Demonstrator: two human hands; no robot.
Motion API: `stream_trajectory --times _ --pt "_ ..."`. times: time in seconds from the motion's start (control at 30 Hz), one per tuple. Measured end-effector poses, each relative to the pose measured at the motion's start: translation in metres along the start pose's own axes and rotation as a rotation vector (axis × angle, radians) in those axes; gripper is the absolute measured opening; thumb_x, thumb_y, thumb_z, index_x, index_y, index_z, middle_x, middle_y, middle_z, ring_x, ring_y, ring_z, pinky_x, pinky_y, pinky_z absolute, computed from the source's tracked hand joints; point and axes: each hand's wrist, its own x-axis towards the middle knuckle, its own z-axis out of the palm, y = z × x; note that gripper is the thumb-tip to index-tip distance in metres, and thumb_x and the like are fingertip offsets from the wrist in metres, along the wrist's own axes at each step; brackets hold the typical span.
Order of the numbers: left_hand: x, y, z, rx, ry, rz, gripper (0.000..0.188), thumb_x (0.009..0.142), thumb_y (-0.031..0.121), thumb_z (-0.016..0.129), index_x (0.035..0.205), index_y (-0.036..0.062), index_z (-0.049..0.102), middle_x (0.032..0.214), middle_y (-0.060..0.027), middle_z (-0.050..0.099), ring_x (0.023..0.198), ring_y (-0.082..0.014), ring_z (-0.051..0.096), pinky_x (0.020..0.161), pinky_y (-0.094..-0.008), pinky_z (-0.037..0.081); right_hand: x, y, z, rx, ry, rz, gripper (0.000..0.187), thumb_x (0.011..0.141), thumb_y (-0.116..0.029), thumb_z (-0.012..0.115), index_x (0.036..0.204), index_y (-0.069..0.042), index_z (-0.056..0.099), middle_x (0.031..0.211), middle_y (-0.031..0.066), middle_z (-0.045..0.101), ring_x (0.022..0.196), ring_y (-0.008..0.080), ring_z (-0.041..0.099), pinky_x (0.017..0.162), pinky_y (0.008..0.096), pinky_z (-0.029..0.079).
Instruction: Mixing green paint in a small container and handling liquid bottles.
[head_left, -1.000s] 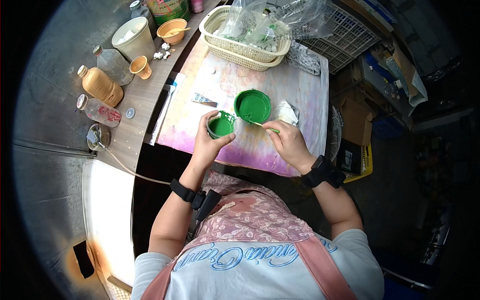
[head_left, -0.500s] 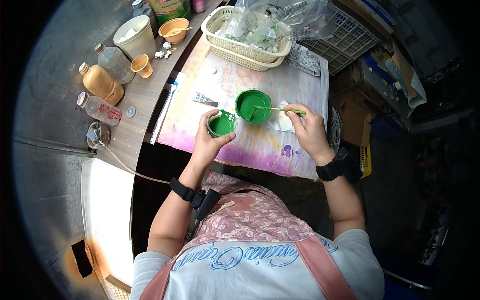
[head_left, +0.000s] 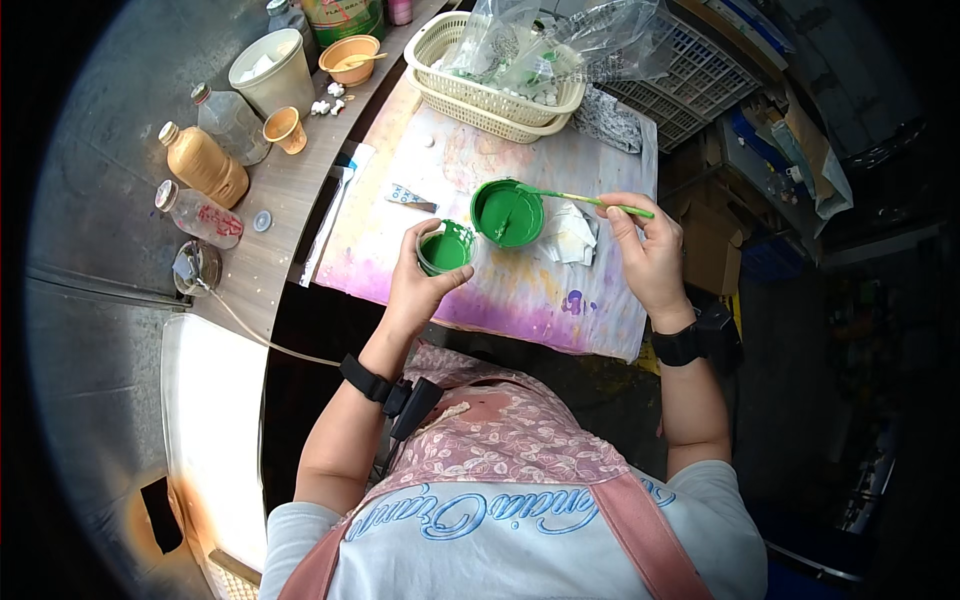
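A person in a floral apron works green paint at a stained board (head_left: 520, 290) laid across the bench; the left hand (head_left: 415, 285) wraps a small open pot of green paint (head_left: 446, 249) near the board's front-left edge, fingers curled closed around its wall; the right hand (head_left: 650, 255) pinches a green-handled brush (head_left: 590, 201), fingers clamped together on the far end of the handle. The brush's long axis runs nearly level, left to right, its bristle tip resting at the upper rim of the green lid (head_left: 508, 213) that lies face up just right of the pot, touching or almost touching it; lid and pot sit to the left of the right hand's fingers, the left hand being the nearer to both. A crumpled white rag (head_left: 570, 235) lies between lid and right hand; a cream basket (head_left: 480, 95) of plastic bags stands at the board's far edge. Against half a second ago, the right hand has drawn slightly further right and the brush tip has slid from the lid's middle to its rim; the left hand's grip on the pot is unchanged.
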Motion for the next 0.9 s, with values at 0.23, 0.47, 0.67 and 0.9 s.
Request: stream_trajectory --times 0.23,0.47,0.67,0.9 --pt "-0.001 -0.003 -0.001 0.003 0.009 0.004 0.07 0.066 0.005 0.077 0.125 0.0044 0.039 0.12 -0.0108 0.046 0.108 -0.0187 0.048 0.091 -0.0288 0.043 0.004 -0.009 -0.006 0.065 0.05 0.029 0.012 0.086 -0.006 0.058 0.095 0.001 0.061 0.081 0.0121 0.066 0.076 0.0176 0.065 0.069 0.0272 0.049" --pt "-0.001 -0.006 0.0 0.0 0.009 0.002 0.07 0.066 0.005 0.077 0.125 0.0048 0.039 0.12 -0.0107 0.046 0.108 -0.0186 0.048 0.09 -0.0287 0.043 -0.008 0.036 0.013 0.047 -0.005 0.132 0.012 0.087 -0.007 0.056 0.096 0.0 0.061 0.08 0.0107 0.066 0.075 0.0167 0.064 0.068 0.027 0.049" --pt "-0.004 -0.003 0.0 -0.029 0.002 -0.026 0.07 0.066 0.004 0.077 0.125 0.0046 0.039 0.12 -0.0101 0.046 0.108 -0.0182 0.048 0.091 -0.0284 0.043 -0.015 0.068 0.028 0.045 -0.019 0.196 0.012 0.085 -0.006 0.056 0.093 0.0 0.061 0.08 0.0113 0.066 0.073 0.0182 0.064 0.067 0.0278 0.049" --pt "-0.004 -0.003 0.0 -0.01 0.015 -0.022 0.07 0.066 0.003 0.077 0.124 0.0044 0.04 0.12 -0.0099 0.046 0.108 -0.0179 0.048 0.091 -0.0283 0.043 -0.016 0.082 0.025 -0.013 -0.046 0.192 0.012 0.084 -0.005 0.056 0.093 -0.001 0.062 0.082 0.0122 0.065 0.073 0.0201 0.064 0.066 0.0286 0.049"
